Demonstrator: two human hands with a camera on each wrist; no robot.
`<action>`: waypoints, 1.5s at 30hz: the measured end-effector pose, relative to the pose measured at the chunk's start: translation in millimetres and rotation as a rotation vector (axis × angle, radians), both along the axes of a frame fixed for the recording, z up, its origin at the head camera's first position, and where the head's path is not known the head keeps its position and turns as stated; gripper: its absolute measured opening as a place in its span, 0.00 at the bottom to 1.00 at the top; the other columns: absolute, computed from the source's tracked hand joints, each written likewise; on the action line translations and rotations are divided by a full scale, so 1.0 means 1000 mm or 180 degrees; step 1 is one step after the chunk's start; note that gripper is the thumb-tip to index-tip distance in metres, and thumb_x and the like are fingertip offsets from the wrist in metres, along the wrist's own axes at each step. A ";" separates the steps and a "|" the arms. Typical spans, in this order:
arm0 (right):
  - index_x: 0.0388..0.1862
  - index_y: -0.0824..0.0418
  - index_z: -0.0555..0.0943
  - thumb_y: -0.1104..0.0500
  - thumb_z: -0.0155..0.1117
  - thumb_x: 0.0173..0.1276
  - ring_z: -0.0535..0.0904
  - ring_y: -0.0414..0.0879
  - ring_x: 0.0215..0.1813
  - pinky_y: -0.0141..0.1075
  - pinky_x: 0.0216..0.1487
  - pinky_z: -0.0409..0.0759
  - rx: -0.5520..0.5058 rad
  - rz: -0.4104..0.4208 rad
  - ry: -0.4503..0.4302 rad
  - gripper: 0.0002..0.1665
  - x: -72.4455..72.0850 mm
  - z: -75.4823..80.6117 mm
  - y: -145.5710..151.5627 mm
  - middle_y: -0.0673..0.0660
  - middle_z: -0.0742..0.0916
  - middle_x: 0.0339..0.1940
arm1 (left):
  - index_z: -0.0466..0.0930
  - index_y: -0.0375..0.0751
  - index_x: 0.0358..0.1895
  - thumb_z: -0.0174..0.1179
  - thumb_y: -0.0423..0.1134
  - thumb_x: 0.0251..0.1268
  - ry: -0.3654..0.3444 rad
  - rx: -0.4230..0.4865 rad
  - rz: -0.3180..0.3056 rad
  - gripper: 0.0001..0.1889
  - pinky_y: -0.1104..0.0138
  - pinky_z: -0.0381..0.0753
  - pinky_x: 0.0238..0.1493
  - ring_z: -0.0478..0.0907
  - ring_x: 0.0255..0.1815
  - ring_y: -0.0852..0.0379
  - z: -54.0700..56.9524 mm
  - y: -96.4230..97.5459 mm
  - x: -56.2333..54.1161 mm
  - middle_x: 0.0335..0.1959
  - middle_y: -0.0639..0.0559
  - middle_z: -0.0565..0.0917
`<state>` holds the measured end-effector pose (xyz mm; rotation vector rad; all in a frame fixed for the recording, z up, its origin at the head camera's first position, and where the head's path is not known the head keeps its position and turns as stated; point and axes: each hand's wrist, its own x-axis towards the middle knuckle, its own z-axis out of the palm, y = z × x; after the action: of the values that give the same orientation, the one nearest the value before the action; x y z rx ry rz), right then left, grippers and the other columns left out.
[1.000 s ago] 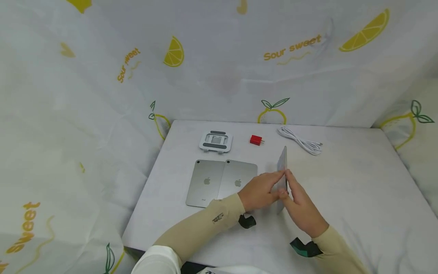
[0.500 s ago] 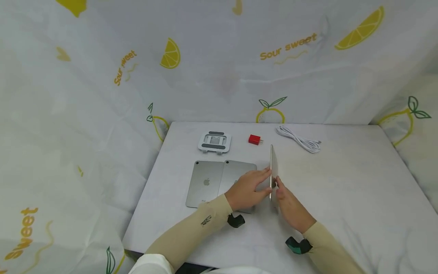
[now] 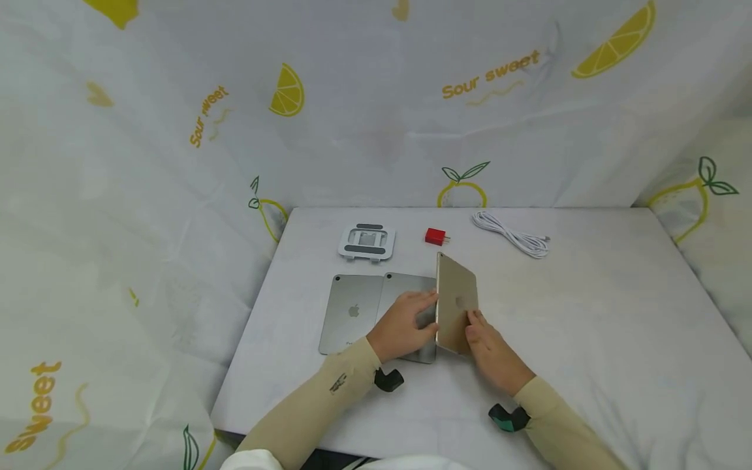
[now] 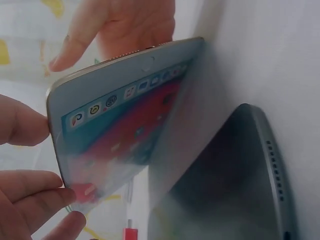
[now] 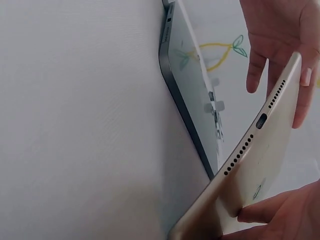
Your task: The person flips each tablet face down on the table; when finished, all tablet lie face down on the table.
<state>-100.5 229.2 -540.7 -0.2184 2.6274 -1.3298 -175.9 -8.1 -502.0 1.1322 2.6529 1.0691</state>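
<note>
A gold tablet (image 3: 454, 281) stands tilted on its long edge in the head view, its back turned to the right. In the left wrist view the same tablet (image 4: 122, 132) shows a lit screen with app icons. My left hand (image 3: 404, 326) holds its left long edge between thumb and fingers. My right hand (image 3: 498, 352) touches its back with outstretched fingertips. Two silver tablets lie face down to the left: one tablet (image 3: 351, 312) in full view, the other tablet (image 3: 405, 284) partly covered by my left hand.
Behind the tablets, along the back of the white table (image 3: 587, 339), lie a white and grey folding stand (image 3: 367, 242), a red charger plug (image 3: 435, 236) and a coiled white cable (image 3: 511, 235). A printed white curtain (image 3: 364, 143) encloses the table.
Both hands have carried the gold tablet leftward toward the silver ones. It has gone from edge-on to tilted, so that its gold back now shows.
</note>
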 end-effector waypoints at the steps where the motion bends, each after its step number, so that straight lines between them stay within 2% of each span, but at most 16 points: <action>1: 0.83 0.80 0.49 0.46 0.33 0.93 0.40 0.78 0.84 0.73 0.78 0.43 0.0066 -0.0015 -0.0005 0.41 0.001 0.000 0.001 0.80 0.49 0.84 | 0.73 0.33 0.77 0.68 0.40 0.73 -0.0016 -0.0004 0.0015 0.32 0.58 0.75 0.71 0.73 0.74 0.43 -0.001 0.000 0.000 0.75 0.43 0.75; 10: 0.82 0.81 0.53 0.45 0.35 0.92 0.42 0.80 0.83 0.73 0.78 0.45 0.0283 -0.0147 0.0035 0.42 0.008 -0.001 0.013 0.81 0.51 0.84 | 0.75 0.32 0.75 0.73 0.40 0.71 -0.0176 -0.0145 0.0103 0.33 0.61 0.73 0.73 0.72 0.74 0.44 -0.018 0.008 0.004 0.74 0.43 0.77; 17: 0.82 0.81 0.53 0.44 0.35 0.92 0.43 0.81 0.82 0.74 0.77 0.46 0.0476 -0.0204 0.0111 0.43 0.013 -0.003 0.020 0.81 0.52 0.84 | 0.78 0.34 0.73 0.74 0.43 0.70 -0.0004 -0.0432 0.0115 0.32 0.59 0.71 0.75 0.72 0.75 0.44 -0.029 0.017 0.006 0.71 0.46 0.81; 22: 0.82 0.81 0.54 0.43 0.36 0.92 0.44 0.82 0.82 0.75 0.76 0.48 0.0550 -0.0243 0.0175 0.43 0.015 -0.005 0.022 0.82 0.53 0.83 | 0.79 0.36 0.72 0.75 0.45 0.69 0.0086 -0.0645 0.0150 0.32 0.56 0.70 0.76 0.72 0.76 0.44 -0.032 0.023 0.009 0.69 0.48 0.82; 26: 0.81 0.81 0.56 0.43 0.37 0.92 0.45 0.82 0.81 0.75 0.76 0.49 0.0636 -0.0283 0.0129 0.44 0.017 -0.006 0.021 0.82 0.52 0.83 | 0.78 0.38 0.73 0.76 0.47 0.68 -0.0068 -0.0764 0.0185 0.34 0.52 0.68 0.77 0.68 0.78 0.43 -0.036 0.025 0.011 0.71 0.49 0.81; 29: 0.81 0.81 0.57 0.41 0.38 0.91 0.45 0.82 0.81 0.76 0.75 0.50 0.0754 -0.0294 0.0062 0.44 0.018 -0.005 0.019 0.82 0.52 0.83 | 0.77 0.40 0.75 0.77 0.50 0.66 -0.0233 -0.0850 0.0199 0.37 0.49 0.63 0.79 0.64 0.81 0.45 -0.040 0.026 0.013 0.73 0.52 0.79; 32: 0.81 0.81 0.57 0.41 0.39 0.91 0.44 0.82 0.81 0.78 0.74 0.50 0.0823 -0.0282 0.0043 0.45 0.020 -0.004 0.018 0.83 0.52 0.83 | 0.75 0.42 0.77 0.77 0.56 0.63 -0.0289 -0.1021 0.0197 0.42 0.46 0.57 0.79 0.60 0.83 0.45 -0.044 0.028 0.017 0.76 0.54 0.76; 39: 0.80 0.83 0.56 0.40 0.40 0.90 0.43 0.83 0.81 0.78 0.74 0.48 0.0879 -0.0242 0.0064 0.47 0.020 -0.001 0.018 0.85 0.52 0.82 | 0.71 0.42 0.80 0.73 0.66 0.63 -0.0072 -0.1440 0.0124 0.48 0.48 0.53 0.78 0.56 0.84 0.45 -0.042 0.033 0.025 0.79 0.50 0.71; 45: 0.81 0.82 0.54 0.39 0.38 0.90 0.42 0.84 0.81 0.79 0.73 0.47 0.0847 -0.0230 -0.0064 0.48 0.019 0.006 0.023 0.85 0.51 0.82 | 0.72 0.44 0.80 0.70 0.68 0.64 0.0050 -0.1533 0.0073 0.47 0.47 0.54 0.76 0.52 0.86 0.47 -0.041 0.035 0.028 0.80 0.51 0.71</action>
<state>-81.5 252.2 -534.4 -0.0712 2.7811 -0.9799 -148.3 27.0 -542.5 1.0067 2.7180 0.3801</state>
